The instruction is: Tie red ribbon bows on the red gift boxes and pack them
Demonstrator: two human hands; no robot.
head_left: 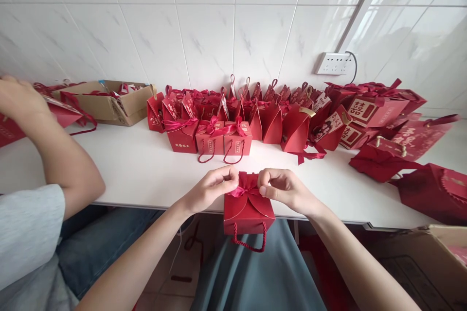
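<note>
A red gift box (248, 216) with a twisted cord handle sits at the table's front edge, partly over my lap. Across its folded top lies a shiny red ribbon (242, 190) tied in a bow. My left hand (215, 185) pinches the bow's left side between thumb and fingers. On the other side my right hand (282, 188) is closed in a pinch at the bow's right part. The fingers cover the ends of the ribbon. Just behind stand finished-looking red boxes (209, 141) with similar bows and cord handles.
Rows of red pointed boxes (272, 121) line the tiled wall. More red boxes and bags (375, 114) are stacked at right. An open cardboard box (124, 104) stands at left, another (426, 252) at lower right. A co-worker's arm (69, 155) reaches in at left. A power strip (333, 64) hangs on the wall.
</note>
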